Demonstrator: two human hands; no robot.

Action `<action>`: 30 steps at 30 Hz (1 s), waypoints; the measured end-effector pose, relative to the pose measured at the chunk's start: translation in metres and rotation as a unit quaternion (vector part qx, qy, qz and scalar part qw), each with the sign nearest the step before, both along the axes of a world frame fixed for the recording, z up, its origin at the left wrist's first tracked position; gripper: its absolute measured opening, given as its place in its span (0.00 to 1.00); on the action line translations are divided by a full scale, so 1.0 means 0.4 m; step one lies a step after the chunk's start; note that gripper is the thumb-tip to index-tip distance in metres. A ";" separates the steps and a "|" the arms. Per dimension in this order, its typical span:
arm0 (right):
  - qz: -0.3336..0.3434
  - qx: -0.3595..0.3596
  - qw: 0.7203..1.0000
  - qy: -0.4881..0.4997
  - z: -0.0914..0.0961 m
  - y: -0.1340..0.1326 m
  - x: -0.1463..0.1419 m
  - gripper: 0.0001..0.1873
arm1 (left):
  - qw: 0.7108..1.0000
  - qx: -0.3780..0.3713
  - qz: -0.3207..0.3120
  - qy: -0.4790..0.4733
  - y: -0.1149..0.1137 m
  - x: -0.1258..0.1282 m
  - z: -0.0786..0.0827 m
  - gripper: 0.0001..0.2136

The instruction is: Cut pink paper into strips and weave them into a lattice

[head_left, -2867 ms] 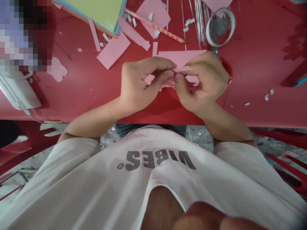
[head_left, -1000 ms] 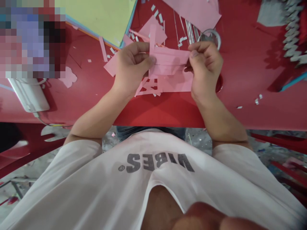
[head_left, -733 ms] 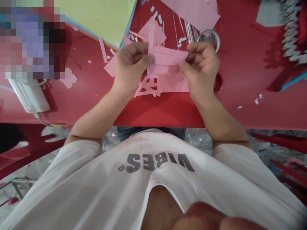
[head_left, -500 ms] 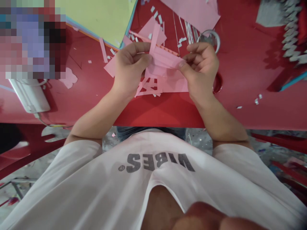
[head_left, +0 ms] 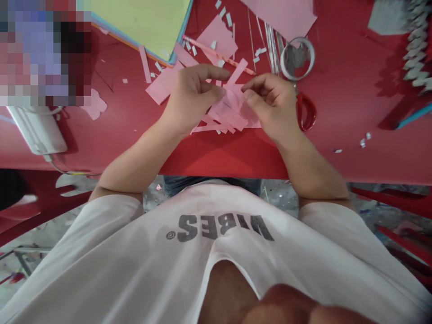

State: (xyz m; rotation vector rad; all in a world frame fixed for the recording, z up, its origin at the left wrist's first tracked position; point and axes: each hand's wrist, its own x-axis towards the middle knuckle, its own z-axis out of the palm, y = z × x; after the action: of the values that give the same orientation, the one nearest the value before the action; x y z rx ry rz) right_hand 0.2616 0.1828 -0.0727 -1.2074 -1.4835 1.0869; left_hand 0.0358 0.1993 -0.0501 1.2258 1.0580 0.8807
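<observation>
My left hand (head_left: 201, 92) is over the red table with its thumb and index finger stretched out, tips apart. Its thumb tip lies at the edge of a creased pink paper piece (head_left: 232, 108). My right hand (head_left: 272, 101) has thumb and index finger pinched together at the paper's upper right; the exact grip is partly blurred. A narrow pink strip (head_left: 238, 72) sticks up between the two hands. Pink cut strips (head_left: 211, 128) lie beneath the paper, near the table edge.
A pink pencil (head_left: 216, 51) lies beyond the hands. A tape roll (head_left: 297, 58) and red-handled scissors (head_left: 306, 112) are at the right. Coloured sheets (head_left: 141, 27) are stacked upper left, near a white power bank (head_left: 42, 135). White scraps are scattered on the red table (head_left: 222, 155).
The pink paper has dropped lower and turned, and no longer stretches flat between my hands. My left hand has shifted right and its fingertips have parted. My right hand has moved slightly left and down.
</observation>
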 end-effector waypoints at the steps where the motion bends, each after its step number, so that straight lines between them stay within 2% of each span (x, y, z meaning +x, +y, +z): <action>1: 0.000 -0.003 1.000 0.006 -0.002 -0.002 -0.003 0.20 | 1.000 0.012 0.010 0.004 -0.003 0.003 0.001 0.10; 3: -0.005 -0.012 1.000 0.022 -0.004 -0.005 -0.011 0.21 | 0.999 0.030 0.023 0.000 -0.008 0.012 0.001 0.10; 7: -0.029 -0.001 0.998 0.059 -0.001 -0.012 -0.023 0.20 | 0.999 0.035 -0.009 -0.020 -0.015 0.026 -0.001 0.12; 11: -0.068 0.017 0.995 0.069 -0.001 -0.020 -0.032 0.17 | 0.997 0.030 -0.014 -0.073 -0.028 0.039 0.002 0.16; 13: -0.104 0.032 0.992 0.063 -0.005 -0.025 -0.040 0.18 | 0.997 0.028 -0.008 -0.078 -0.038 0.048 0.006 0.18; 15: -0.129 0.049 0.987 0.079 -0.006 -0.030 -0.048 0.18 | 0.997 0.028 0.017 -0.066 -0.046 0.056 0.010 0.16; 17: -0.123 0.057 0.985 0.109 -0.004 -0.033 -0.055 0.17 | 0.997 0.031 0.053 -0.053 -0.051 0.061 0.014 0.14; 20: -0.091 0.056 0.986 0.129 0.006 -0.037 -0.057 0.15 | 0.996 0.032 0.070 -0.038 -0.051 0.063 0.016 0.13; 24: -0.074 0.043 0.991 0.105 0.014 -0.038 -0.048 0.16 | 0.996 0.058 0.059 -0.039 -0.046 0.060 0.008 0.13; 27: -0.097 0.024 0.994 0.036 0.015 -0.038 -0.042 0.21 | 0.993 0.091 0.062 -0.045 -0.046 0.057 0.004 0.10; 30: -0.109 0.033 0.993 0.010 0.018 -0.036 -0.039 0.21 | 0.991 0.110 0.064 -0.036 -0.050 0.056 0.011 0.08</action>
State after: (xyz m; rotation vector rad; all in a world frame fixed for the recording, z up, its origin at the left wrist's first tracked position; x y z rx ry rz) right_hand 0.2458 0.1683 -0.0656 -1.2752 -1.3269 0.8928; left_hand 0.0580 0.1792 -0.0455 1.3071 1.0097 1.1579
